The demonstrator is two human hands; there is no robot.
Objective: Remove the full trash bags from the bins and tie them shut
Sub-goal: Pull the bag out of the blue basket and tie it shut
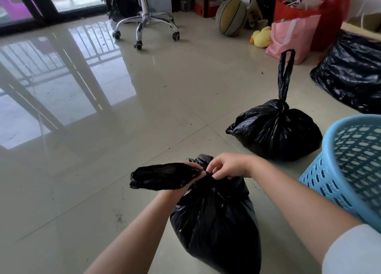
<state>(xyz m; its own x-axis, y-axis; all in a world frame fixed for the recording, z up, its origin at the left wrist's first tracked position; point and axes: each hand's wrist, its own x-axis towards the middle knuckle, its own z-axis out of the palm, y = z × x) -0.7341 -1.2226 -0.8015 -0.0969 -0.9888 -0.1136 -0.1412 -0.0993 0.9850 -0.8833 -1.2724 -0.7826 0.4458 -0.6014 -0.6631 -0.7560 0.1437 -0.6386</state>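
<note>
**Both hands at the neck of a black trash bag on the tiled floor**

The fingers of the right hand [225, 166] are curled down and pinch the gathered plastic at the neck of the near trash bag [216, 222], right where the twist sits. The left hand [190, 178] closes round the bag's loose top [162, 176] at the same neck; most of that hand is hidden under the plastic, and the free end sticks out flat to the left. The two hands are touching or almost so at the knot point.

The near trash bag stands full on the floor [92, 191], near the bottom middle of the view, between the two forearms.

Farther off and to the right sits a second black bag [276, 131], its neck knotted and its handle loop [285, 74] standing upright. Just right of the near bag is a light blue perforated bin [350, 162], tilted, its inside showing no liner.

At the far right edge lies a larger heap of black plastic [354, 74]. Beyond it are a pink bag [292, 36], a red bag [317, 12], a yellow duck toy [261, 36] and a basketball [232, 16]. A chrome chair base [144, 24] on castors stands at the far middle.
</note>
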